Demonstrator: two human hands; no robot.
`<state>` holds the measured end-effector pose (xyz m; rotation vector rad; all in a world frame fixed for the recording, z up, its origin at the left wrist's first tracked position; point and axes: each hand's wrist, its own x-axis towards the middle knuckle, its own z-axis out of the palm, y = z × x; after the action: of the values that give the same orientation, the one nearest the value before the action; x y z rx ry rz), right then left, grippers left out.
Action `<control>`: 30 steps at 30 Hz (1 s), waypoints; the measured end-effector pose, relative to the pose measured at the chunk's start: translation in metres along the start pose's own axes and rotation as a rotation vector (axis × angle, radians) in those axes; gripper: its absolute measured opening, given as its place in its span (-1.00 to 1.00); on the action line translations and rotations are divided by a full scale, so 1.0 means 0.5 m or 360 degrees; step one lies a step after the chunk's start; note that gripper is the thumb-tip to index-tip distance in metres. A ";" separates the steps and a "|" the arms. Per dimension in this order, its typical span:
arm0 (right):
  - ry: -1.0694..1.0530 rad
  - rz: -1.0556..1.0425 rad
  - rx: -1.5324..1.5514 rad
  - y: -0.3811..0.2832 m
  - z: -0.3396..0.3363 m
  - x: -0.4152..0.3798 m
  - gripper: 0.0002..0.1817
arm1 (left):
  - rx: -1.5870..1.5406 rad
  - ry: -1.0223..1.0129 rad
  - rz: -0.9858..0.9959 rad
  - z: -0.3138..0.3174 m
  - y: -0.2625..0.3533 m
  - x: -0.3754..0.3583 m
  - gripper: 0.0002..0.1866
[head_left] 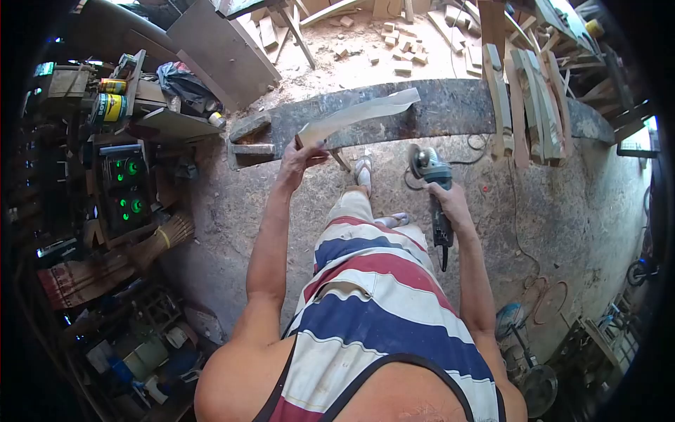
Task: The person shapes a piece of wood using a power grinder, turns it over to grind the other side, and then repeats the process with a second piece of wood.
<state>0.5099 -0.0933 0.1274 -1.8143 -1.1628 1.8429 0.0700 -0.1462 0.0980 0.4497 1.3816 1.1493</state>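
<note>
Across a worn, blotched grey floor, we stand before a long, dark bench with a scuffed, stained top. Our sleeveless top, striped in white, red and navy, fills the lower middle of the view. Toward the bench's right end, several long, rough, pale wooden lengths lie side by side across it. A thin, pale, curved board slants over the bench's left and middle part — whether it touches the bench, we cannot tell. Well apart from it, on our right, we have a teal-and-black angle grinder. Our left hand grips the board's near end between thumb and fingers; our right hand wraps round the grinder's body, just behind its head. Beyond the bench, small, blocky, pale wood offcuts lie scattered. Far to our left stands a yellow-and-dark can among clutter. At the grinder's head we see a round, greyish disc — on the side nearer our left hand.
</note>
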 end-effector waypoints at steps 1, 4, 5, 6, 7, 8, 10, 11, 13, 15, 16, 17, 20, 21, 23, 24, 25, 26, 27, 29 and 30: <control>-0.0032 -0.0027 -0.0048 -0.035 0.025 0.000 -0.64 | -0.0022 0.0015 0.0021 -0.004 0.011 0.012 -0.33; -0.0127 -0.0103 -0.0223 -0.132 0.081 0.017 -0.63 | 0.0126 -0.0032 0.0059 -0.023 0.046 0.046 -0.36; -0.0165 -0.0122 -0.0281 -0.154 0.095 0.027 -0.61 | 0.0155 -0.0092 0.0047 -0.035 0.052 0.057 -0.34; -0.0195 -0.0161 -0.0385 -0.176 0.108 0.037 -0.56 | 0.0183 -0.0147 0.0028 -0.046 0.058 0.066 -0.32; -0.0197 -0.0217 -0.0398 -0.195 0.126 0.040 -0.55 | 0.0214 -0.0201 0.0004 -0.059 0.061 0.074 -0.30; -0.0200 -0.0267 -0.0412 -0.213 0.144 0.038 -0.54 | 0.0269 -0.0215 -0.0020 -0.067 0.062 0.082 -0.30; -0.0243 -0.0292 -0.0535 -0.259 0.170 0.055 -0.45 | 0.0341 -0.0241 0.0099 -0.076 0.058 0.103 -0.31; -0.0266 -0.0322 -0.0600 -0.276 0.183 0.063 -0.41 | 0.0380 -0.0256 0.0155 -0.079 0.054 0.106 -0.32; -0.0312 -0.0399 -0.0723 -0.313 0.214 0.083 -0.34 | 0.0332 -0.0268 0.0156 -0.066 0.080 0.102 -0.41; -0.0303 -0.0402 -0.0870 -0.362 0.242 0.083 -0.25 | 0.0599 -0.0319 0.0113 -0.066 0.099 0.106 -0.45; -0.0320 -0.0401 -0.0937 -0.384 0.255 0.082 -0.25 | 0.0662 -0.0330 0.0107 -0.069 0.100 0.112 -0.45; -0.0339 -0.0401 -0.1001 -0.396 0.266 0.084 -0.25 | 0.0727 -0.0338 0.0100 -0.071 0.102 0.118 -0.46; -0.0349 -0.0421 -0.1063 -0.396 0.288 0.107 -0.25 | 0.0768 -0.0330 0.0181 -0.062 0.120 0.112 -0.52; -0.0343 -0.0445 -0.1083 -0.394 0.291 0.109 -0.25 | 0.0750 -0.0322 0.0221 -0.053 0.123 0.107 -0.55; -0.0374 -0.0519 -0.1075 -0.402 0.291 0.106 -0.22 | 0.0752 -0.0298 0.0220 -0.046 0.128 0.101 -0.55; -0.0387 -0.0555 -0.1068 -0.406 0.291 0.104 -0.21 | 0.0754 -0.0290 0.0220 -0.045 0.128 0.100 -0.56; -0.0378 -0.0555 -0.1100 -0.405 0.291 0.105 -0.20 | 0.0770 -0.0283 0.0220 -0.045 0.128 0.099 -0.55; -0.0369 -0.0554 -0.1131 -0.404 0.290 0.107 -0.19 | 0.0786 -0.0277 0.0219 -0.045 0.128 0.097 -0.55; -0.0356 -0.0557 -0.1163 -0.405 0.288 0.112 -0.18 | 0.0802 -0.0272 0.0223 -0.043 0.133 0.097 -0.54; -0.0291 -0.0483 -0.1309 -0.397 0.284 0.125 -0.17 | 0.0861 -0.0259 0.0158 -0.042 0.144 0.096 -0.52; -0.0258 -0.0441 -0.1380 -0.394 0.280 0.128 -0.17 | 0.0891 -0.0255 0.0122 -0.041 0.148 0.095 -0.51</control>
<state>0.3065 0.0291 0.2058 -1.7328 -2.4012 1.4332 0.0147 -0.0821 0.1299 0.9782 1.5451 0.7518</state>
